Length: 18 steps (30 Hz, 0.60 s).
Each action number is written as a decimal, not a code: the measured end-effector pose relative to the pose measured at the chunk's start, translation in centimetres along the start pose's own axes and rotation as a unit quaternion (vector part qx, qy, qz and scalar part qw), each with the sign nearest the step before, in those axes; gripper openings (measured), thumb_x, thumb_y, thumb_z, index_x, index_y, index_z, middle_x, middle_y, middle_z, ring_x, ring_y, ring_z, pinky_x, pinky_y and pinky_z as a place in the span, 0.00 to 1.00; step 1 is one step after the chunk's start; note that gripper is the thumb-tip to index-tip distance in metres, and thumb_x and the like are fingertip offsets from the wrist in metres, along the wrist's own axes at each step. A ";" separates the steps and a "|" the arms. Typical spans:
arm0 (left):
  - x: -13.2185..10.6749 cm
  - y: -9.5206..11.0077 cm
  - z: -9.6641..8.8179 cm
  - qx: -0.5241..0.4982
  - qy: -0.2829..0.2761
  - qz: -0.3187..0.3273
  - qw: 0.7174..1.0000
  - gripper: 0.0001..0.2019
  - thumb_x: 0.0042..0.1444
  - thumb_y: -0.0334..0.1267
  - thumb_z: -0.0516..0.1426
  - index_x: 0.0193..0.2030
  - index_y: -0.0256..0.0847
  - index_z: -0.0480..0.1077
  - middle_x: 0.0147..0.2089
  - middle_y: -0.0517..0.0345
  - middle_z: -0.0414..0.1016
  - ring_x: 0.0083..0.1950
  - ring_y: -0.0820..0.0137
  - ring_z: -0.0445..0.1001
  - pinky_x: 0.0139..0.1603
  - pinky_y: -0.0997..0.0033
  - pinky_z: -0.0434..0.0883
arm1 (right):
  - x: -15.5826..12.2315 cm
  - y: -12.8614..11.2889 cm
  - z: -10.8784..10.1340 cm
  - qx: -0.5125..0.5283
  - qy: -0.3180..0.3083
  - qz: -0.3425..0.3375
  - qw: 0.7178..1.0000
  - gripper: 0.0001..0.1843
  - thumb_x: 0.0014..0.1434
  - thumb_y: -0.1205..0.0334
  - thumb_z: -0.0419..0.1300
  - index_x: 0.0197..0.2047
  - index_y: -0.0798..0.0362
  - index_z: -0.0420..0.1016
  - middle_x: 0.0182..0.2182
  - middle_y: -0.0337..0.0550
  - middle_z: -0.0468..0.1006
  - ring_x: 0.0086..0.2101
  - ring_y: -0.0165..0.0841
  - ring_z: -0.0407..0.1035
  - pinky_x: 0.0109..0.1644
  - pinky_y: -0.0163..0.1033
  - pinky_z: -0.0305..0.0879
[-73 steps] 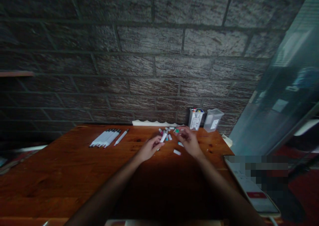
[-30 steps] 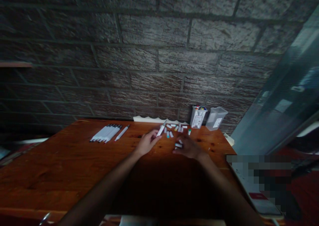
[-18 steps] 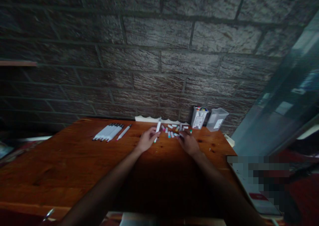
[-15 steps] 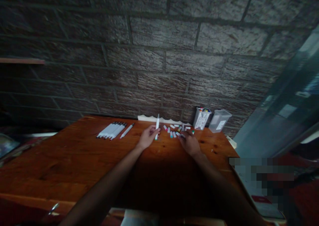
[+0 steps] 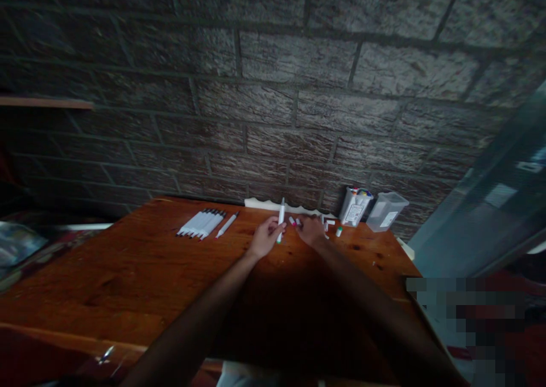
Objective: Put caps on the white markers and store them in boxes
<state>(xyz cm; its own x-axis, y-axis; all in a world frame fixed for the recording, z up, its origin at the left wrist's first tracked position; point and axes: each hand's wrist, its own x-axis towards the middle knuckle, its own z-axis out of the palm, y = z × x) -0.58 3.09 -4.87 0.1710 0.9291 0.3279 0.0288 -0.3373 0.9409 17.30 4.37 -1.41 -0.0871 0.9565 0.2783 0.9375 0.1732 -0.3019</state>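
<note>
My left hand (image 5: 264, 239) is closed around a white marker (image 5: 281, 213), held upright above the table, its bare grey tip up and a green end at the bottom. To its right, my right hand (image 5: 311, 231) is low over the loose marker caps, its fingertips beside a pink-ended cap (image 5: 292, 221). Its fingers are too dark and blurred to show whether they grip a cap. Most of the caps lie hidden beneath that hand. A green-topped cap (image 5: 339, 231) stands apart on its right.
White markers (image 5: 200, 223) lie side by side on the wooden table (image 5: 140, 273), a single marker (image 5: 227, 225) near them. At the back right are a clear case of markers (image 5: 355, 209) and an open clear case (image 5: 386, 213). A brick wall (image 5: 264, 108) rises behind.
My right hand has moved left across the caps, closer to my left hand, covering many of them. The left hand still holds the marker upright. The view has shifted slightly.
</note>
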 end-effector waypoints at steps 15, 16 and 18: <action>-1.9 2.4 1.8 -0.011 -0.166 0.000 0.986 0.21 0.55 0.52 0.59 0.45 0.34 0.69 0.36 0.54 0.73 0.32 0.73 0.71 0.34 0.75 0.70 | -4.8 2.8 -4.5 0.441 0.118 -0.024 0.889 0.22 0.59 0.49 0.55 0.51 0.54 0.70 0.42 0.47 0.75 0.37 0.31 0.71 0.41 0.37 0.70; -2.1 2.5 2.1 0.009 -0.180 0.006 0.984 0.21 0.56 0.52 0.59 0.46 0.34 0.70 0.37 0.54 0.73 0.33 0.73 0.71 0.34 0.75 0.70 | -5.2 3.2 -4.6 0.484 0.118 -0.010 0.867 0.23 0.58 0.48 0.56 0.50 0.53 0.69 0.41 0.46 0.76 0.36 0.31 0.71 0.40 0.36 0.70; -2.4 2.6 2.4 0.048 -0.199 0.019 0.979 0.19 0.58 0.50 0.58 0.47 0.35 0.71 0.37 0.53 0.74 0.34 0.73 0.71 0.35 0.75 0.69 | -5.8 4.0 -4.4 0.534 0.117 0.014 0.837 0.25 0.55 0.46 0.59 0.51 0.52 0.68 0.40 0.45 0.76 0.36 0.31 0.72 0.40 0.36 0.71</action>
<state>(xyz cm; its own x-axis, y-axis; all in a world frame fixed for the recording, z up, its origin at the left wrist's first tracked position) 1.46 -0.40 -3.45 0.5436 0.7892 0.2858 0.1043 -0.4014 0.9099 23.09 -1.53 -0.18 0.1165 0.9132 0.3906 0.0919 0.3817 -0.9197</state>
